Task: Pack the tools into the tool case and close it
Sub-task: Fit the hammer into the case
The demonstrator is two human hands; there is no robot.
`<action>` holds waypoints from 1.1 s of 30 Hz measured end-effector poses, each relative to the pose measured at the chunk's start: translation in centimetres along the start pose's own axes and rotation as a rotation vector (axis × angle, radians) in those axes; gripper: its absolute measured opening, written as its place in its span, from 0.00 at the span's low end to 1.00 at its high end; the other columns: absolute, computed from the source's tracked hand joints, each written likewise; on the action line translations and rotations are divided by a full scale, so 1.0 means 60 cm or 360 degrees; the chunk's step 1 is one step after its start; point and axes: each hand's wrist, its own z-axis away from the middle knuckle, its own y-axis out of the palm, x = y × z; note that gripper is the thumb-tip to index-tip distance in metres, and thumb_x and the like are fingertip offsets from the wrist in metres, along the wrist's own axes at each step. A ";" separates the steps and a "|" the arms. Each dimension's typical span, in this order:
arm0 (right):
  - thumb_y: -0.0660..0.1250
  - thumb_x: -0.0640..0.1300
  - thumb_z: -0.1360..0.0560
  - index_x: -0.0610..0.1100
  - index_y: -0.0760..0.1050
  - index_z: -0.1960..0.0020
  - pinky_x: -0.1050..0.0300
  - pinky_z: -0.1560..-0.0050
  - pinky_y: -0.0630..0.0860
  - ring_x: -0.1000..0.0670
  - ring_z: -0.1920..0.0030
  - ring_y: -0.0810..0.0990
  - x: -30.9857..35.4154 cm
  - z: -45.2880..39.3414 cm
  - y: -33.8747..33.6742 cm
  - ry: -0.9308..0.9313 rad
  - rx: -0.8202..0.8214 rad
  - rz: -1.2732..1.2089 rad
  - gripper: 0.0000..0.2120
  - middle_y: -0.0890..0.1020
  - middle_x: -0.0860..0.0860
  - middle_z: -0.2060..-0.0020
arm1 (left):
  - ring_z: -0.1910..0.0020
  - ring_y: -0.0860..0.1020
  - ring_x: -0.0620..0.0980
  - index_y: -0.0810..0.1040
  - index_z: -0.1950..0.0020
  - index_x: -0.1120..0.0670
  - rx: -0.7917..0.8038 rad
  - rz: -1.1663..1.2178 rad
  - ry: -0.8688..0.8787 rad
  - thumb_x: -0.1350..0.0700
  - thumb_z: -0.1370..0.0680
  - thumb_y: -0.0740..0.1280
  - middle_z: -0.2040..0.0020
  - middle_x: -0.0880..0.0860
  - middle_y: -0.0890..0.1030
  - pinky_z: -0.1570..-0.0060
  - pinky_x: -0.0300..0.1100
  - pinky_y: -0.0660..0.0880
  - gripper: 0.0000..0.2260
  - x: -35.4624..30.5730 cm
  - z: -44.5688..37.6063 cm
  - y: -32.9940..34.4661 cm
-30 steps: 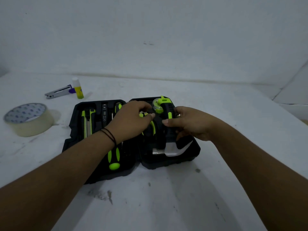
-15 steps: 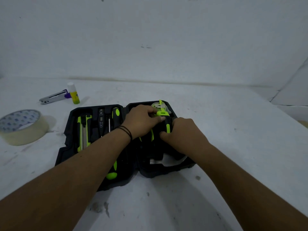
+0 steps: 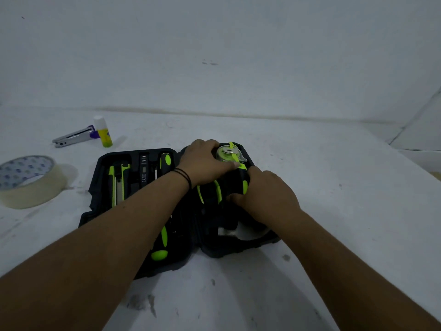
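A black tool case (image 3: 95, 211) lies open flat on the white surface. Its left half holds a green utility knife (image 3: 118, 182), a black tester (image 3: 144, 169) and a green-and-black screwdriver (image 3: 163, 237). In the right half lies a hammer with a black-and-green handle (image 3: 238, 182); its steel head (image 3: 243, 231) is at the near end. A green tape measure (image 3: 228, 154) sits at the far end. My left hand (image 3: 205, 163) presses on the handle's far end beside the tape measure. My right hand (image 3: 265, 194) grips the handle's middle from the right.
A roll of clear tape (image 3: 26, 181) lies at the left. A glue stick (image 3: 103, 131) stands beside a metal stapler (image 3: 74, 137) at the far left. A wall rises behind the surface.
The hammer has gone down from above the case into the right half. Both hands have followed it and now press on its handle. The view has tilted slightly.
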 end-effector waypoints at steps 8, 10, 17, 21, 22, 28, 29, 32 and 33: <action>0.68 0.67 0.36 0.48 0.70 0.40 0.50 0.45 0.69 0.43 0.40 0.69 -0.024 -0.039 -0.023 0.0101 0.0096 -0.0060 0.32 0.73 0.45 0.44 | 0.26 0.53 0.61 0.61 0.28 0.52 0.0305 -0.0426 -0.0148 0.29 0.38 0.66 0.27 0.62 0.59 0.30 0.58 0.57 0.45 -0.009 -0.026 -0.001; 0.67 0.70 0.38 0.53 0.65 0.33 0.47 0.38 0.62 0.42 0.34 0.63 -0.030 -0.047 -0.021 0.0146 0.0179 -0.0014 0.39 0.68 0.45 0.37 | 0.25 0.51 0.60 0.59 0.27 0.52 0.0311 -0.0518 -0.0143 0.29 0.37 0.65 0.25 0.61 0.56 0.29 0.58 0.54 0.46 -0.007 -0.027 0.000; 0.68 0.73 0.48 0.56 0.63 0.32 0.45 0.40 0.73 0.45 0.40 0.74 -0.038 -0.040 -0.014 0.0151 0.0403 -0.0516 0.48 0.74 0.49 0.38 | 0.24 0.44 0.57 0.53 0.25 0.45 0.0292 -0.0576 -0.0041 0.28 0.35 0.62 0.23 0.58 0.48 0.27 0.58 0.42 0.44 0.004 -0.014 0.002; 0.74 0.67 0.43 0.52 0.52 0.25 0.52 0.37 0.70 0.50 0.35 0.70 -0.061 -0.014 -0.033 0.0122 0.0711 -0.0524 0.54 0.70 0.52 0.33 | 0.24 0.42 0.56 0.52 0.25 0.45 0.0384 -0.0537 -0.0061 0.23 0.41 0.62 0.22 0.56 0.47 0.28 0.60 0.41 0.51 0.003 -0.010 -0.005; 0.74 0.66 0.43 0.52 0.49 0.25 0.52 0.35 0.69 0.49 0.34 0.69 -0.068 -0.007 -0.036 0.0133 0.0774 -0.0479 0.56 0.68 0.52 0.32 | 0.24 0.41 0.55 0.51 0.24 0.46 0.0407 -0.0552 -0.0067 0.23 0.42 0.63 0.22 0.56 0.47 0.28 0.60 0.40 0.53 0.002 -0.008 -0.007; 0.71 0.73 0.48 0.54 0.52 0.27 0.47 0.36 0.70 0.48 0.36 0.70 -0.081 0.008 -0.024 0.0130 0.0739 -0.0371 0.56 0.71 0.52 0.34 | 0.24 0.39 0.56 0.50 0.24 0.46 0.0473 -0.0627 -0.0087 0.23 0.43 0.63 0.23 0.57 0.43 0.29 0.63 0.39 0.54 -0.005 -0.004 -0.008; 0.69 0.75 0.50 0.54 0.53 0.28 0.46 0.36 0.69 0.48 0.36 0.71 -0.081 0.008 -0.022 0.0127 0.0726 -0.0343 0.58 0.71 0.52 0.34 | 0.24 0.38 0.56 0.49 0.24 0.46 0.0486 -0.0632 -0.0097 0.23 0.44 0.63 0.23 0.56 0.43 0.29 0.63 0.38 0.55 -0.005 -0.004 -0.008; 0.64 0.80 0.59 0.54 0.52 0.28 0.41 0.34 0.65 0.47 0.34 0.69 -0.087 0.007 -0.013 0.0129 0.0678 -0.0288 0.65 0.69 0.52 0.33 | 0.25 0.37 0.56 0.48 0.24 0.46 0.0511 -0.0661 -0.0112 0.23 0.44 0.63 0.23 0.56 0.42 0.30 0.64 0.38 0.56 -0.006 -0.006 -0.008; 0.64 0.80 0.58 0.54 0.51 0.27 0.39 0.33 0.64 0.47 0.33 0.67 -0.089 0.008 -0.009 0.0137 0.0665 -0.0274 0.65 0.68 0.52 0.31 | 0.25 0.37 0.56 0.47 0.24 0.46 0.0523 -0.0673 -0.0117 0.23 0.44 0.63 0.23 0.56 0.41 0.30 0.64 0.38 0.56 -0.008 -0.007 -0.008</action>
